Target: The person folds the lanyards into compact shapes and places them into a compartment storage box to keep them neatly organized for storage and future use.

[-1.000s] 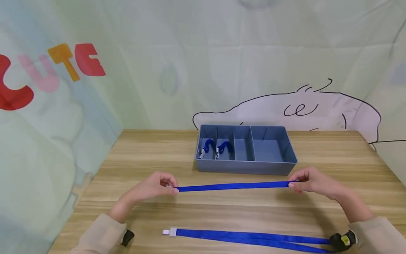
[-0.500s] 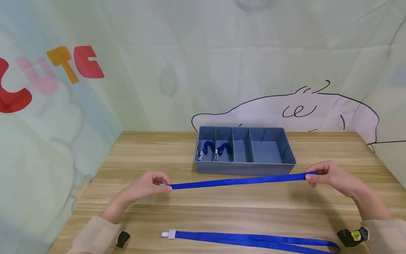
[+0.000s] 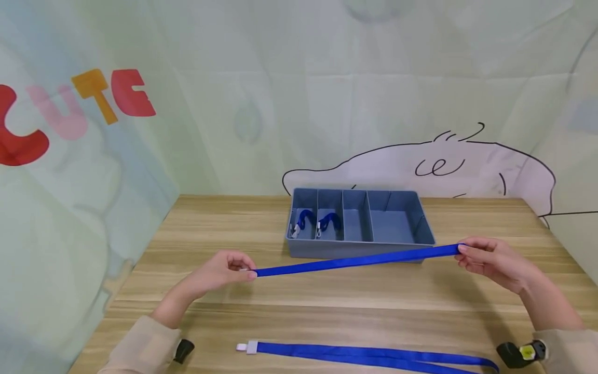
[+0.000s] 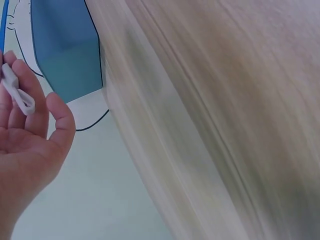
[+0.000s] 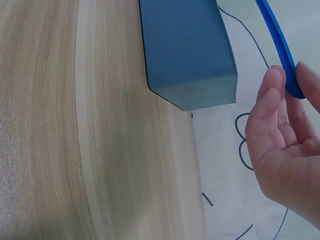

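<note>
A blue lanyard is stretched between both hands above the table, its right end higher than its left. My left hand pinches the end with the clip; that pale clip lies against the fingers in the left wrist view. With thumb and fingers, my right hand pinches the looped far end. A second blue lanyard lies lengthwise on the table nearer the front, its white clip to the left.
Behind the hands stands a grey-blue divided box. Its two leftmost compartments each hold a folded blue lanyard, one in the first and another in the second. A printed cloth hangs behind the wooden table.
My right hand has moved right and upward, drawing the held lanyard out longer and tilting it up on that side. The left hand stays at nearly the same place.
</note>
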The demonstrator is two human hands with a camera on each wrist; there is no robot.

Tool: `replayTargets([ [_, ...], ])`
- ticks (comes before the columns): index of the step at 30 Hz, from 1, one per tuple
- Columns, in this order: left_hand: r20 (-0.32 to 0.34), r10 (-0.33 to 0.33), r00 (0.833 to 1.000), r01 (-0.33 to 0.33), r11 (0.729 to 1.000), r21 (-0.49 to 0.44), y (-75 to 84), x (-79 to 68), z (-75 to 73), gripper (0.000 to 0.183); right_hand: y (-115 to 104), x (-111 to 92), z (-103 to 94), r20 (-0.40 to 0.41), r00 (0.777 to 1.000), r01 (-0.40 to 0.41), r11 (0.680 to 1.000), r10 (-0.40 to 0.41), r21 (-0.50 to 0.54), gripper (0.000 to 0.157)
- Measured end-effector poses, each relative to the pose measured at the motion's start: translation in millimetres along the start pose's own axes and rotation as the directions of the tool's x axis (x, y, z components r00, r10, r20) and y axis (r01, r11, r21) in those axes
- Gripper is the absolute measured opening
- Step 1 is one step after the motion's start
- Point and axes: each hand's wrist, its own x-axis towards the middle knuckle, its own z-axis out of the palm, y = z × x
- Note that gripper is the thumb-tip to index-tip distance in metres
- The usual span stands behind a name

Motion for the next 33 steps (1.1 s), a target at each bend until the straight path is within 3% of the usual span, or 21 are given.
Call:
replayTargets([
  [9, 0.002, -0.021, 1.0, 0.021, 0.999, -0.035, 6.9, 0.1, 0.5, 0.023, 0.0, -3.9, -3.5, -0.01, 1.0, 0.019, 0.999, -0.019, 0.04, 0.037],
  [24, -0.005, -0.084, 0.996, 0.083, 0.991, -0.105, 17.8, 4.5, 4.2, 0.028, -5.6, -11.6, -3.5, -0.188, 0.979, 0.078, 0.996, -0.083, -0.034, 0.033],
  [28, -0.003, -0.092, 0.996, 0.091, 0.988, -0.121, 22.1, 4.6, 5.7, 0.028, -9.2, -14.2, -2.4, -0.252, 0.964, 0.066, 0.995, -0.082, -0.071, 0.032],
  [33, -0.003, -0.1, 0.995, 0.099, 0.986, -0.134, 28.2, 3.4, 6.8, 0.027, -16.8, -15.4, -0.5, -0.256, 0.961, 0.063, 0.983, -0.107, -0.175, 0.036],
])
